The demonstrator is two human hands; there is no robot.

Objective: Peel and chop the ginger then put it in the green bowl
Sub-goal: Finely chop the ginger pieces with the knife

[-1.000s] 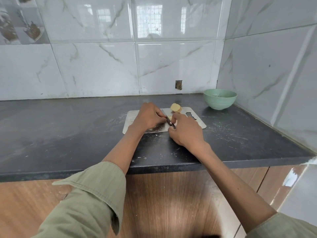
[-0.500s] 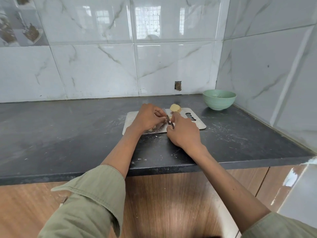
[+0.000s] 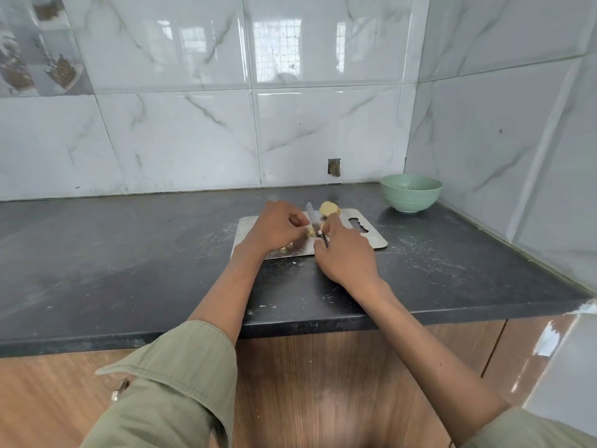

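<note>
Dark stone counter [image 3: 129, 260] in a tiled corner, steel cutting board [image 3: 371, 236] under both hands, green bowl [image 3: 411, 193] well beyond the right hand toward the corner. Left hand [image 3: 274, 229] curls over the small ginger piece [image 3: 310, 232] being cut, right hand [image 3: 347, 253] grips the knife [image 3: 315, 223], blade just beside the left fingertips; a peeled ginger chunk [image 3: 329, 209] waits just past the right hand. Chopping in hand, I'd judge: tuck fingertips back and make thin, even cuts (piece is tiny, slip risk).

Glossy white marble-look wall tiles [image 3: 193, 134] meeting at a corner on the right. Bright window reflection [image 3: 274, 46] on the upper tiles. Dark stone bench [image 3: 113, 263] over brown wood-grain cabinets [image 3: 339, 383]. Small hole [image 3: 334, 166] low in the back wall.
</note>
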